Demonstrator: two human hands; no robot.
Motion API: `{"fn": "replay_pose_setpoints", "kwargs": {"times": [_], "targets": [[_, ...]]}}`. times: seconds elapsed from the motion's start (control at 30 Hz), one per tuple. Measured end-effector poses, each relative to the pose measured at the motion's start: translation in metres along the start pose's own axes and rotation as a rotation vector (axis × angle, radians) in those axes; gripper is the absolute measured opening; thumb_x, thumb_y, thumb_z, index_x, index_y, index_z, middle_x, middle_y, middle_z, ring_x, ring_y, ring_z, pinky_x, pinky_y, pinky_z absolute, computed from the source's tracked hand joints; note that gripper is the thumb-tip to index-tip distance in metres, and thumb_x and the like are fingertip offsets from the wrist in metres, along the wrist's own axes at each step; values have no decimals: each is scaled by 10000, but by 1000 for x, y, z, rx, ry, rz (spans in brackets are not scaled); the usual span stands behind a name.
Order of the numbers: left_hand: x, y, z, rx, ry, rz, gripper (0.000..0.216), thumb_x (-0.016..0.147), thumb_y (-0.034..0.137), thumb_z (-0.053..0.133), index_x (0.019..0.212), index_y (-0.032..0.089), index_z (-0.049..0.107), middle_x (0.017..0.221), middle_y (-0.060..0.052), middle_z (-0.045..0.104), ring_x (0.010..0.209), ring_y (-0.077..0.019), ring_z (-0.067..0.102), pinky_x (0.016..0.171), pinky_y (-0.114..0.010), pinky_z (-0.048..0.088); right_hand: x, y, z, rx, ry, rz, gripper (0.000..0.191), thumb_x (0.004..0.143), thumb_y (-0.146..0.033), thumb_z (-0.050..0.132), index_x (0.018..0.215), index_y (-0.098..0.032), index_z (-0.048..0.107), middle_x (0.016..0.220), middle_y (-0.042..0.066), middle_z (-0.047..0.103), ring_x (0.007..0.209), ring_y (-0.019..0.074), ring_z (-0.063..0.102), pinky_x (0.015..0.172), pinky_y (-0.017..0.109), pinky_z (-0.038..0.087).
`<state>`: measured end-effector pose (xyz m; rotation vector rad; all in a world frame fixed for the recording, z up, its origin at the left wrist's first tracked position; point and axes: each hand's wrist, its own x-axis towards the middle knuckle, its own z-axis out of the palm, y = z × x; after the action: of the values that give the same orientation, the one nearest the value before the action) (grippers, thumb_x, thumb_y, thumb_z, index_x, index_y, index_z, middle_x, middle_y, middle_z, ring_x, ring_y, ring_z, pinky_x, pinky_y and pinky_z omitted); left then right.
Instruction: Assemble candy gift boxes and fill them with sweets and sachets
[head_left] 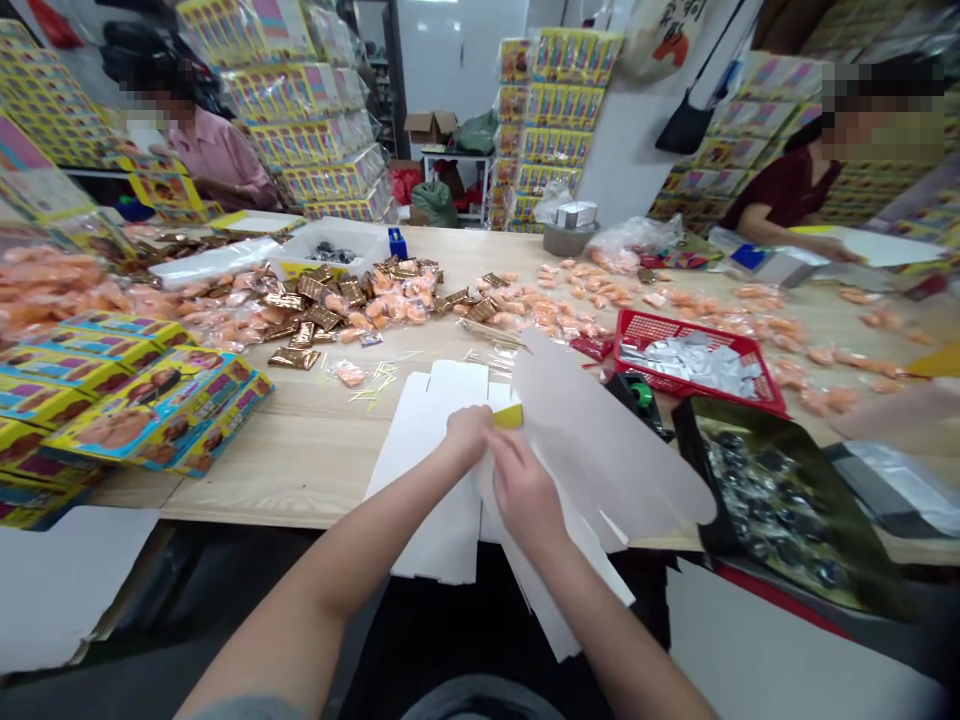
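Note:
My left hand [466, 432] and my right hand [523, 492] meet at the front edge of the wooden table [315, 450]. Both grip a flat white cardboard box blank [600, 450] with a yellow printed side showing at one corner [508, 416]. One panel of the blank lifts up to the right. Under it lies a stack of more white blanks [427, 480] that hangs over the table edge.
Orange packets [390, 300] and gold packets [307, 318] are heaped mid-table. A red basket [694, 360] of silver sachets and a dark tray [772, 500] sit right. Yellow printed boxes [142, 400] stack left. Two other people work at the far side.

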<state>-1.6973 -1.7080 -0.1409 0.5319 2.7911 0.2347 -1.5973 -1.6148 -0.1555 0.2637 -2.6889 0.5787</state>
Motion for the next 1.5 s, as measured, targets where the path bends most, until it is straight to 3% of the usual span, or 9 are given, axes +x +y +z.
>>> {"fn": "replay_pose_setpoints", "kwargs": {"times": [0.23, 0.53, 0.67, 0.77, 0.83, 1.03, 1.17, 1.37, 1.5], "targets": [[1, 0, 0, 66, 83, -6, 248, 941, 311, 580, 1109, 131, 612, 1052, -65, 657, 921, -181, 651, 811, -380, 561, 67, 51, 19, -515, -267, 0, 294, 924, -65, 387, 1120, -174, 576, 1071, 122, 627, 868, 191, 626, 668, 262, 450], [8, -5, -12, 46, 113, 2, 234, 952, 240, 533, 1130, 99, 590, 1022, -94, 661, 918, -204, 658, 801, -376, 552, 60, 56, 38, -582, -210, -18, 294, 968, -165, 352, 1194, -149, 540, 1175, 167, 583, 981, 235, 577, 721, 289, 447], [-39, -25, -36, -7, 147, 169, 334, 917, 128, 479, 1247, 116, 532, 1142, -128, 637, 1093, -222, 615, 908, -335, 511, 8, 37, 15, -485, -157, 41, 472, 903, -221, 537, 1361, -145, 451, 1258, 170, 539, 993, 245, 578, 768, 318, 490], [-103, -27, -12, -57, 86, 564, 545, 795, 101, 628, 1296, 281, 511, 1296, -34, 582, 1064, -160, 633, 901, -246, 509, -46, 30, -5, -434, -229, 118, 338, 880, -197, 561, 1212, -138, 588, 985, 115, 604, 869, 253, 593, 746, 359, 511], [-136, -22, 22, -24, 123, 752, 238, 809, 190, 657, 1040, 239, 629, 1173, -40, 648, 811, -172, 680, 700, -269, 550, -70, 28, -11, -401, -250, 151, 300, 889, -172, 533, 1170, -121, 624, 972, 125, 614, 931, 283, 590, 825, 408, 508], [-137, -12, 103, -273, 677, 305, 204, 986, 257, 436, 1045, 166, 610, 826, -42, 692, 707, -157, 662, 674, -260, 531, -87, 29, -48, 82, -469, 182, 396, 936, -245, 442, 1293, -143, 578, 1317, 137, 587, 1247, 261, 517, 1064, 410, 402], [-127, -17, 93, -131, 526, 416, 244, 945, 175, 481, 1151, 213, 605, 885, -29, 691, 759, -172, 667, 702, -282, 545, -89, 54, -108, 355, -905, 351, 331, 893, -472, 505, 841, -229, 723, 866, 39, 740, 861, 208, 688, 790, 299, 509], [-161, -13, 82, -74, 156, 435, 1323, 444, 485, 904, 1529, 230, 192, 1573, -172, 277, 1444, -447, 190, 1115, -580, 343, -75, 72, -84, 340, -315, 664, 462, 774, -651, 567, 676, -212, 674, 653, 75, 684, 774, 271, 672, 778, 375, 513], [-164, 5, 118, -47, 440, 302, 992, 647, 70, 742, 1507, 158, 254, 1596, -222, 162, 1466, -443, 33, 1116, -612, 332, -67, 53, -47, 823, -123, 817, 685, 845, -736, 384, 859, -144, 728, 942, 134, 738, 905, 261, 692, 904, 391, 521]]}}
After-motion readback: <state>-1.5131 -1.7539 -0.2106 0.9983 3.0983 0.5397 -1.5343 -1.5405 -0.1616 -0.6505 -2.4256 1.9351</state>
